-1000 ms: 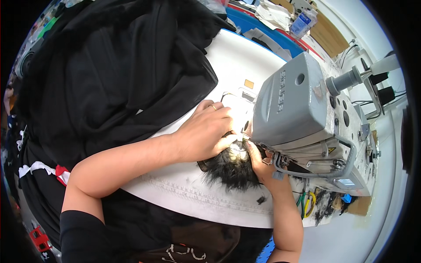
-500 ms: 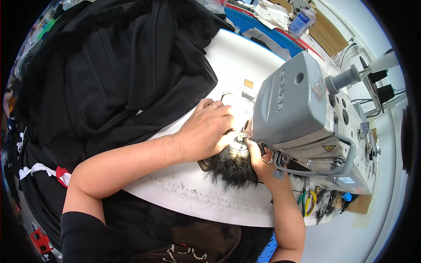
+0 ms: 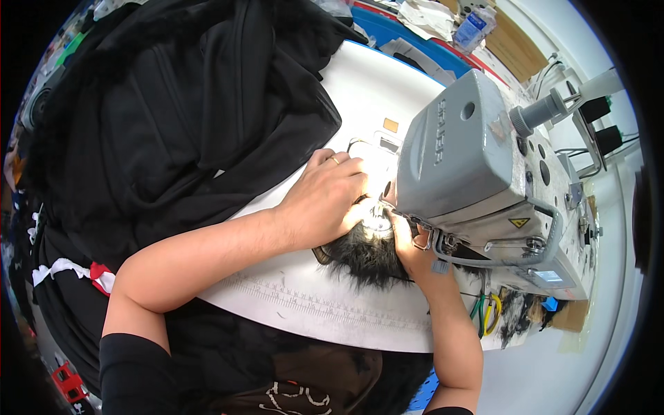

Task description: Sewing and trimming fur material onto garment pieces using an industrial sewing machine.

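Observation:
A grey-and-white sewing machine (image 3: 453,149) stands at the right, its lamp lighting the needle area brightly. Black furry fabric (image 3: 363,259) lies on the white machine table under the needle end. My left hand (image 3: 325,197) is closed on the fabric's left side, fingers curled and a ring on one of them. From the right, my right hand (image 3: 413,252) pinches the fabric's other edge, thumb on top, close beside the presser foot. Glare and my fingers hide the exact stitching spot.
A large heap of black garment cloth (image 3: 187,104) covers the table's left side. Green-and-yellow handled snips (image 3: 490,315) lie near the machine's base at the right. Behind the table are a blue tray (image 3: 408,48) and a plastic bottle (image 3: 474,30). A ruler scale (image 3: 297,301) runs along the table's front edge.
The whole view has shifted slightly upward. Both hands stay on the furry fabric, which looks barely moved beneath the machine.

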Action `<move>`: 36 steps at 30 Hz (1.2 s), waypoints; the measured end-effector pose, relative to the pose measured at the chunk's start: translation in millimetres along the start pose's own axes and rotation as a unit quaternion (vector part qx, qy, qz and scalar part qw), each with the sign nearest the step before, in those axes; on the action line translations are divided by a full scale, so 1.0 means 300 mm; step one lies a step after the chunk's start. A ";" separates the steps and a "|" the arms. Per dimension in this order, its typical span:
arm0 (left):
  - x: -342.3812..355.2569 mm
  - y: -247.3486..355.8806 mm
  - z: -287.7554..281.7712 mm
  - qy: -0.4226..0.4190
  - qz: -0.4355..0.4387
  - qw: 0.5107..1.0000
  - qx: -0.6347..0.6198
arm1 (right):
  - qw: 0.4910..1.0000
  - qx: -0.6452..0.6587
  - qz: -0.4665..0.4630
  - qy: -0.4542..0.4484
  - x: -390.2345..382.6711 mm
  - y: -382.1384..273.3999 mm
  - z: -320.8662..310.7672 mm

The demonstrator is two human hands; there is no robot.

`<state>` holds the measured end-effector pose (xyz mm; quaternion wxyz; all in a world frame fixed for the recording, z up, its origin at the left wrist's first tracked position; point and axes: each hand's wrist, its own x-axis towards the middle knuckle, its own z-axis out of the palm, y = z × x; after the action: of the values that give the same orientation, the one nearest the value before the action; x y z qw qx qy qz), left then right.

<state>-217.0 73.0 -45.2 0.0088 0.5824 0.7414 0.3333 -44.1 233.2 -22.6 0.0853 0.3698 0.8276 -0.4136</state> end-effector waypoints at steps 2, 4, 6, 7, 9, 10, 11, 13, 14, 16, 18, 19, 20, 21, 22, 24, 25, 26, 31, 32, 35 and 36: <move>0.006 0.009 -0.002 -0.002 0.003 1.000 -0.004 | 0.996 0.062 -0.053 0.020 0.075 0.185 0.039; 0.008 0.003 0.017 0.028 0.021 0.999 0.010 | 0.987 0.122 -0.102 0.038 0.086 0.252 0.033; 0.002 -0.001 0.011 0.022 0.028 0.999 0.007 | 0.647 -0.613 -0.369 0.263 0.065 0.236 0.012; -0.002 -0.003 0.010 0.017 0.034 0.999 0.004 | 0.651 -0.610 -0.369 0.262 0.039 0.192 0.011; -0.030 -0.020 -0.021 -0.016 0.071 0.997 -0.021 | 0.948 -0.129 -0.253 0.143 -0.016 0.080 0.025; -0.038 -0.018 -0.033 -0.048 0.111 0.991 -0.051 | 0.944 -0.007 -0.303 0.131 0.000 0.101 0.044; -0.040 -0.007 -0.042 -0.042 0.129 0.989 -0.058 | 0.945 -0.006 -0.299 0.134 -0.009 0.120 0.034; -0.029 0.002 -0.053 -0.031 0.147 0.986 -0.073 | 0.906 -0.154 -0.368 0.138 -0.043 0.098 -0.003; -0.030 0.000 -0.051 -0.036 0.148 0.986 -0.072 | 0.908 -0.155 -0.362 0.144 -0.049 0.092 0.000; -0.031 -0.007 -0.050 -0.056 0.168 0.981 -0.078 | 0.897 -0.155 -0.387 0.145 -0.038 0.118 -0.001; -0.026 -0.004 -0.054 -0.064 0.166 0.981 -0.081 | 0.886 -0.142 -0.422 0.130 -0.036 0.110 -0.012; -0.025 -0.002 -0.055 -0.068 0.160 0.981 -0.084 | 0.886 -0.140 -0.422 0.132 -0.047 0.093 -0.020; -0.022 -0.001 -0.058 -0.071 0.163 0.981 -0.083 | 0.911 -0.122 -0.381 0.101 -0.061 0.078 -0.029; -0.020 0.001 -0.061 -0.075 0.158 0.981 -0.089 | 0.932 -0.105 -0.339 0.070 -0.069 0.070 -0.032; -0.011 0.006 -0.061 -0.080 0.159 0.979 -0.098 | 0.934 -0.106 -0.334 0.078 -0.072 0.079 -0.031; -0.019 -0.001 -0.061 -0.091 0.158 0.979 -0.096 | 0.901 -0.176 -0.374 0.131 -0.064 0.118 -0.018; -0.021 -0.004 -0.060 -0.099 0.150 0.979 -0.093 | 0.903 -0.182 -0.363 0.141 -0.055 0.131 -0.017; -0.020 -0.004 -0.057 -0.090 0.159 0.978 -0.102 | 0.888 -0.175 -0.403 0.133 -0.043 0.141 -0.017; -0.030 0.000 -0.066 -0.101 0.122 0.978 -0.134 | 0.877 -0.215 -0.413 0.116 -0.131 0.093 -0.075; -0.033 -0.001 -0.065 -0.067 0.128 0.979 -0.141 | 0.886 -0.237 -0.381 0.118 -0.166 0.110 -0.093; -0.030 0.008 -0.068 -0.032 0.122 0.983 -0.133 | 0.877 -0.249 -0.356 0.205 -0.245 0.200 -0.193; -0.029 0.002 -0.066 -0.027 0.125 0.985 -0.119 | 0.880 -0.268 -0.324 0.223 -0.270 0.228 -0.230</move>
<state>-221.6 55.8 -32.7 0.0566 0.6745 0.6170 0.4014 71.6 267.3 15.4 -0.1448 0.1268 0.9774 -0.0873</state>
